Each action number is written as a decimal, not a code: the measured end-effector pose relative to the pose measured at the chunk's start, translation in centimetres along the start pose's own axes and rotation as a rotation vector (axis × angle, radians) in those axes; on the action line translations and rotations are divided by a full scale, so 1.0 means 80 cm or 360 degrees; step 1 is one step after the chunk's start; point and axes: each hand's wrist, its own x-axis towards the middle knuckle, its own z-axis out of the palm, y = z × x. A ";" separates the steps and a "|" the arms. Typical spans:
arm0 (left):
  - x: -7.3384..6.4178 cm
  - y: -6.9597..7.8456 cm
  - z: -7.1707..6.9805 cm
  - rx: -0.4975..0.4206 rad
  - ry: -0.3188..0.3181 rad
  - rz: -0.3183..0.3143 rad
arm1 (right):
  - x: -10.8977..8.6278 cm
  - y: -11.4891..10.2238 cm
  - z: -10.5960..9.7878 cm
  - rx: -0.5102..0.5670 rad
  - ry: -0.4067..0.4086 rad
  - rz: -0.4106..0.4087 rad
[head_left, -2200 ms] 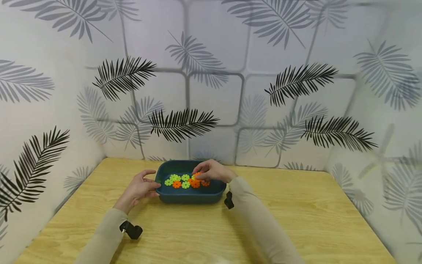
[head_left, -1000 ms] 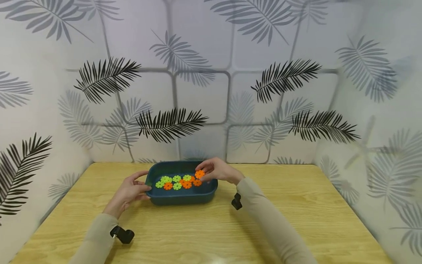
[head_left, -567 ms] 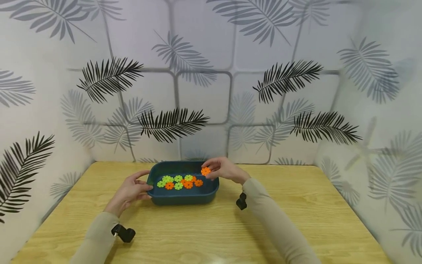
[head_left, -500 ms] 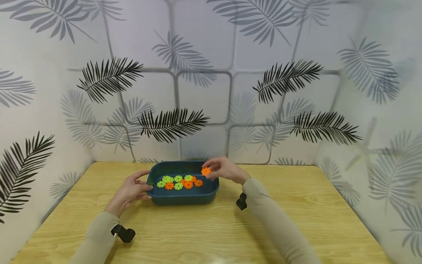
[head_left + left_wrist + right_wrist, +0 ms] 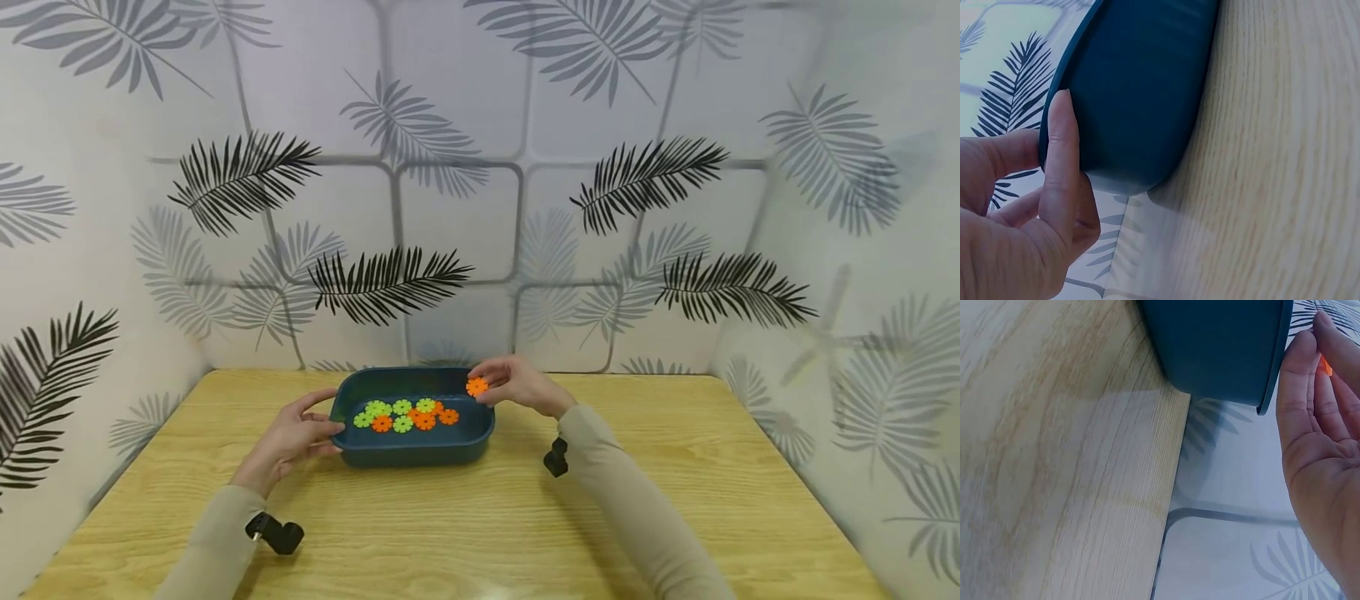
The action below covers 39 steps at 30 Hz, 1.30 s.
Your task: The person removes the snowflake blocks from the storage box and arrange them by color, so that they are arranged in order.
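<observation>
While your left hand [image 5: 296, 433] is gripping the left end of a dark blue-green, round-cornered rectangular tub [image 5: 416, 457], your right hand [image 5: 523, 387] is pinching a bright orange, flat, flower-shaped disc with a notched edge [image 5: 477, 387] between thumb and fingertips. You are holding that disc at the tub's right end, up near the rim and apart from the other pieces; whether it is touching the rim, I cannot tell. Seen from the left wrist, one of your fingers is lying against the tub's outer wall as others are bending behind the rim. Seen from the right wrist, only a sliver of orange is showing between your fingers.

Inside the tub, lime-green notched discs [image 5: 402, 424] and more orange discs [image 5: 425, 422] are lying in a loose cluster, some overlapping, and they are leaving the floor's right end bare. The tub is sitting on a pale yellow wood-grain table [image 5: 450, 525], close to a whitish wall [image 5: 465, 221] printed with grey and black feathery leaves. You are wearing beige sleeves [image 5: 637, 508].
</observation>
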 end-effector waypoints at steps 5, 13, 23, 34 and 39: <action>0.000 0.002 0.001 -0.0062 -0.0031 -0.0013 | -0.006 0.004 -0.007 -0.0033 0.0036 0.0012; -0.006 -0.002 -0.004 -0.0170 -0.0043 -0.0061 | -0.012 0.015 -0.010 0.0105 0.0027 0.0030; -0.003 -0.002 -0.002 -0.0211 -0.0052 -0.0073 | -0.027 0.034 -0.030 0.0145 0.0108 0.0079; -0.001 -0.004 0.000 -0.0232 -0.0053 -0.0099 | -0.032 0.056 -0.047 -0.0026 0.0019 0.0236; -0.001 -0.002 -0.002 -0.0240 -0.0060 -0.0083 | -0.026 0.065 -0.050 -0.0061 -0.0001 0.0247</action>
